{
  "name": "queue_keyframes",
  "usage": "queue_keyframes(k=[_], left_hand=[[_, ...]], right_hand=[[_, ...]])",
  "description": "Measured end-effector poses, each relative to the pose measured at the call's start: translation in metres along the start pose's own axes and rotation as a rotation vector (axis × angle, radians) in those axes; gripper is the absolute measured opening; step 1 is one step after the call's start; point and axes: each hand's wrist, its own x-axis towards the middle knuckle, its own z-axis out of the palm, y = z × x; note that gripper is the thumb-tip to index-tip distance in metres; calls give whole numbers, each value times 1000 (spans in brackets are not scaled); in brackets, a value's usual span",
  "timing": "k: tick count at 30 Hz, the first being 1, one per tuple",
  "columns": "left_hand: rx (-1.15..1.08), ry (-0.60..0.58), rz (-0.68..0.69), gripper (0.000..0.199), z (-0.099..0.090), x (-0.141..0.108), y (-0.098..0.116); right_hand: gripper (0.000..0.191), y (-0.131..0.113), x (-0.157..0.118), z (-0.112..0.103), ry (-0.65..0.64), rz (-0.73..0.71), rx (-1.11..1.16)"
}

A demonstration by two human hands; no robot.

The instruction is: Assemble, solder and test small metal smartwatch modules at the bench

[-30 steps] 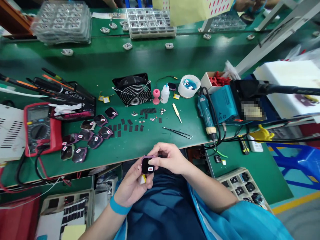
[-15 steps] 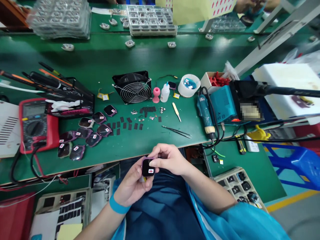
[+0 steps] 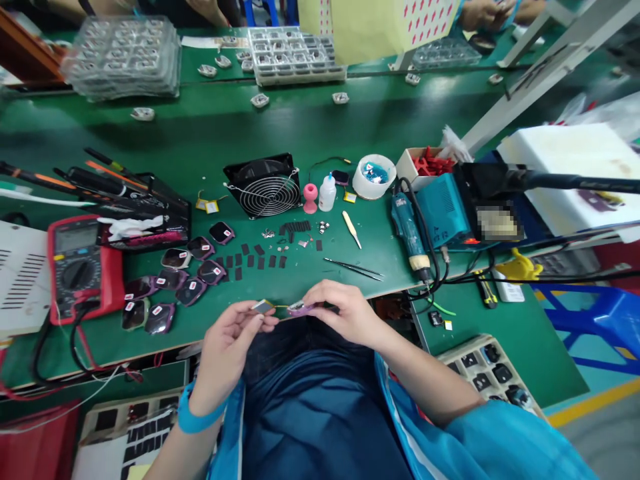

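My left hand (image 3: 226, 343) pinches a small flat battery (image 3: 262, 306) with a grey face and yellow tape at one end. Thin wires run from it to a purple smartwatch case (image 3: 301, 310), tilted almost edge-on, which the fingers of my right hand (image 3: 343, 312) grip. Both hands are over the bench's front edge, a short gap apart. Beyond them on the green bench lie black tweezers (image 3: 354, 269) and several small black pads (image 3: 251, 261). Several watch screens in coloured cases (image 3: 191, 291) with red-arrow stickers lie to the left.
A fan (image 3: 265, 187), pink stand (image 3: 310, 199), white bottle (image 3: 327, 192) and white tub (image 3: 374, 177) stand behind. A red multimeter (image 3: 80, 267) is at left. An electric screwdriver (image 3: 409, 230) and teal soldering station (image 3: 440, 208) with cables are at right. Another person's hands (image 3: 483, 13) show across the bench.
The watch has turned from screen-up to nearly edge-on. My left hand has let go of the case and moved left, now holding the wired battery away from it; my right hand keeps the case.
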Motion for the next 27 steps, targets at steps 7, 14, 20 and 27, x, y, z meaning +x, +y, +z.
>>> queue_keyframes(k=[7,14,20,27], left_hand=[[460,-35,393,25,5,25,5],[689,84,392,34,19,42,11],[730,154,417,34,33,56,16],[567,36,477,27,25,52,15]], right_hand=[[27,18,2,2,12,-198,-468],[10,19,-2,5,29,-179,-523],[20,23,-3,13,21,-145,-589],[22,26,-2,11,37,-112,-540]])
